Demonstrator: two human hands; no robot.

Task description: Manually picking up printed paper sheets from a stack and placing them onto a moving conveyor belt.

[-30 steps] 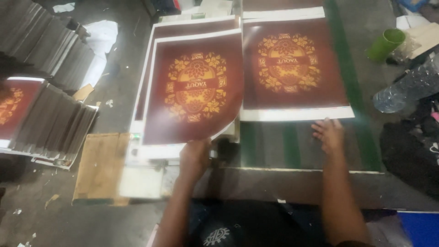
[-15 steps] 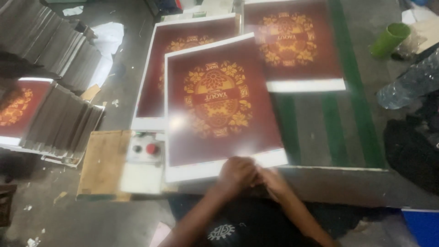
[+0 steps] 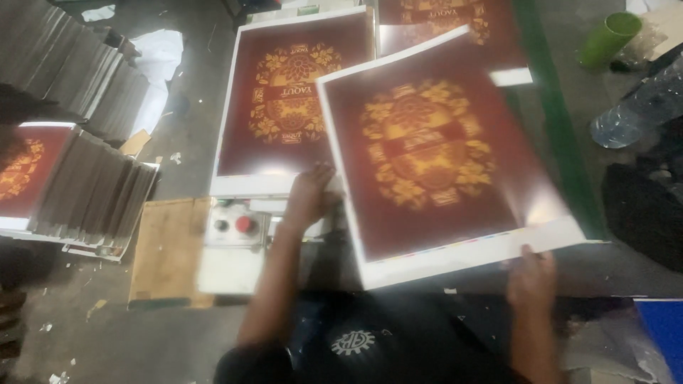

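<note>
Swung rightward, the printed sheet (image 3: 434,153) is pinched between left hand (image 3: 309,195) and right hand (image 3: 530,274).

**Count of Things in View**

Four dark red printed sheets with gold ornament: one lifted sheet (image 3: 434,153) above the near edge of the green-striped table (image 3: 562,163), one sheet (image 3: 295,99) flat at the table's left side, one partly covered sheet (image 3: 448,21) at the far edge, one sheet (image 3: 25,174) atop a stack off to the left. Two fanned stacks of grey boards (image 3: 99,192) (image 3: 67,67). Two hands: left hand (image 3: 311,195), right hand (image 3: 530,277). One control box with two buttons, red button (image 3: 245,224) and dark button (image 3: 221,225). One green cup (image 3: 606,39). One clear plastic bottle (image 3: 637,110). One wooden board (image 3: 167,249).
</note>
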